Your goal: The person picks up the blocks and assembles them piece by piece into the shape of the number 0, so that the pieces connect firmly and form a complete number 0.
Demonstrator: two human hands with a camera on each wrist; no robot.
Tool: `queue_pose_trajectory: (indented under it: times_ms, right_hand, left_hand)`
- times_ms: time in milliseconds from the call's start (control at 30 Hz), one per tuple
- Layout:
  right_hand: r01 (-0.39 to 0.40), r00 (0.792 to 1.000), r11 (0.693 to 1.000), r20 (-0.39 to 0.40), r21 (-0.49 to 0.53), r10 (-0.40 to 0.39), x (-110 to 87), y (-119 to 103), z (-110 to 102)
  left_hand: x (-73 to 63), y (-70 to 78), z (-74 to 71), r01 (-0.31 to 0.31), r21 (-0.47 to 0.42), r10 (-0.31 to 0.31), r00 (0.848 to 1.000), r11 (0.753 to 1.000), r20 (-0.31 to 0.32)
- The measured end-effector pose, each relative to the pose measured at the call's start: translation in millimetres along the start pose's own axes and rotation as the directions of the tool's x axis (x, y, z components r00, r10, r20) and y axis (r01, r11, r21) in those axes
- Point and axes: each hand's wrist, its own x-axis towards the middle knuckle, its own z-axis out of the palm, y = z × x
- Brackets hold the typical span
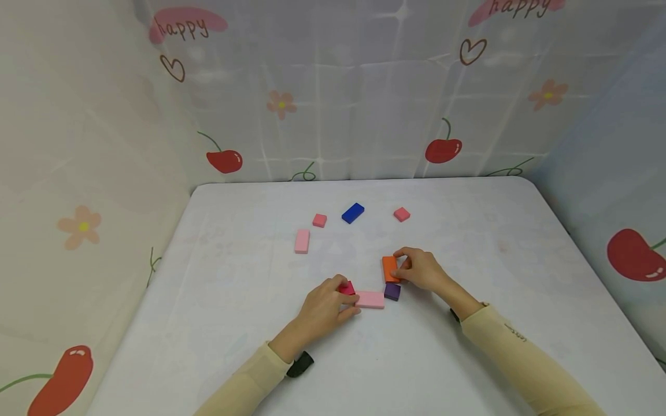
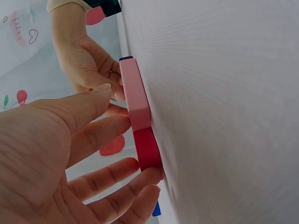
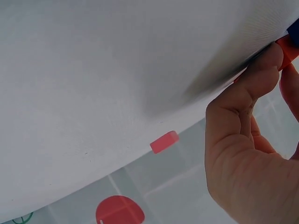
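My right hand (image 1: 420,270) holds an orange block (image 1: 390,269) between thumb and fingers, its near end against a dark purple block (image 1: 392,292). In the right wrist view, that hand partly covers the orange block (image 3: 288,50). My left hand (image 1: 324,309) rests its fingertips on a red block (image 1: 347,288) and on the end of a long pink block (image 1: 370,299). The left wrist view shows the red block (image 2: 147,150) end to end with the pink block (image 2: 134,91); the left thumb stays apart from both.
Farther back on the white table (image 1: 234,242) lie a blue block (image 1: 353,213), a light pink block (image 1: 302,241) and two small coral blocks, one at left (image 1: 319,220) and one at right (image 1: 402,214). A printed curtain (image 1: 354,115) hangs behind the table's far edge.
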Motion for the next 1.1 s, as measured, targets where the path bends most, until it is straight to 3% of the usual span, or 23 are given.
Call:
queue_pose_trajectory:
  times_ms: [267,400,500,667,867,1100]
  right_hand:
    - [-0.023,1.000,1.000,0.013,-0.001,0.023,-0.9,-0.2,-0.5]
    - [-0.016,0.999,0.999,-0.041,-0.047,0.015,-7.0,-2.2,-2.7]
    - [0.036,0.990,0.991,-0.127,-0.132,-0.053,-17.3,-4.3,-2.1]
    - [0.165,0.954,0.949,-0.201,-0.269,-0.222,-38.8,-4.8,3.8]
    - [0.284,0.930,0.925,-0.163,-0.251,-0.330,-50.3,1.0,11.5]
    - [0.322,0.924,0.919,-0.135,-0.226,-0.357,-49.5,4.7,17.1]
  left_hand:
    - [-0.2,-0.6,1.1,-0.010,0.003,0.010,1.000,1.000,-0.001]
    - [0.0,-0.4,1.4,-0.016,0.002,0.016,1.000,1.000,-0.002]
    - [0.3,-0.2,1.3,-0.017,-0.003,0.017,1.000,1.000,-0.001]
    - [0.7,-0.3,1.0,-0.020,0.000,0.020,1.000,1.000,0.009]
    - [1.4,-1.2,0.2,-0.012,0.009,0.011,1.000,1.000,0.007]
    - [1.9,-1.1,0.0,-0.014,0.011,0.013,1.000,1.000,0.008]
